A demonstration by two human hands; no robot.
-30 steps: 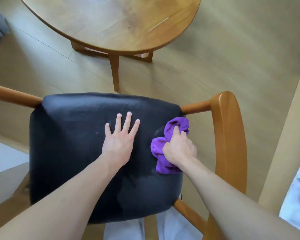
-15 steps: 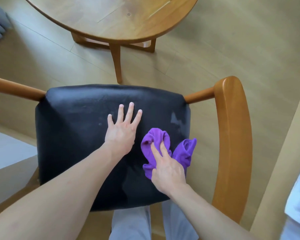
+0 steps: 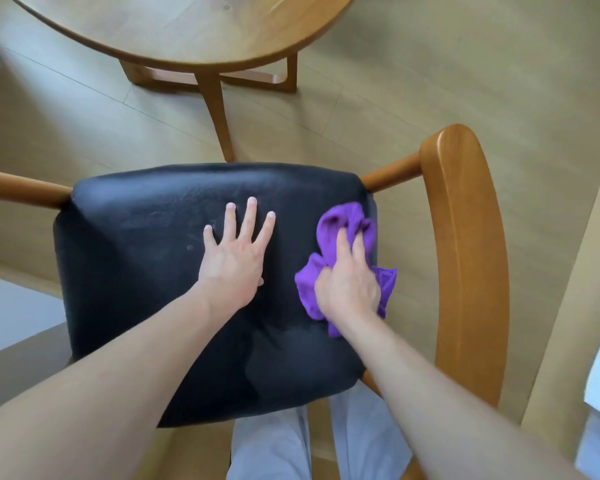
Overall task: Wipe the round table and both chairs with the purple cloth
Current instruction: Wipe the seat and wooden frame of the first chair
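Your left hand (image 3: pixel 234 261) lies flat on the black seat (image 3: pixel 146 271) of the chair, palm down, fingers straight and spread, holding nothing; it sits near the middle of the cushion. Your right hand (image 3: pixel 349 285) presses on the purple cloth (image 3: pixel 340 220) at the right side of the seat, just beside the cushion's right edge; two fingers (image 3: pixel 342 245) reach forward along the cloth while the others curl into its folds, so the cloth is bunched under the palm and gripped, not spread out; one corner of it hangs past the seat's right edge.

The seat's surface is creased and shows a few pale specks near your left hand; no brand, label or writing can be read on the seat, the cloth or the wood. The chair's curved wooden armrest (image 3: pixel 465 258) runs down the right, apart from the cloth; a wooden rail (image 3: pixel 18 188) meets the seat at the far left corner. The round table (image 3: pixel 194 26) stands beyond the chair on the pale floor (image 3: pixel 465 71), well apart from the cloth; its nearest leg (image 3: pixel 217 109) comes down just beyond the seat's far edge. Your light trousers (image 3: pixel 274 448) show below the near edge of the seat.
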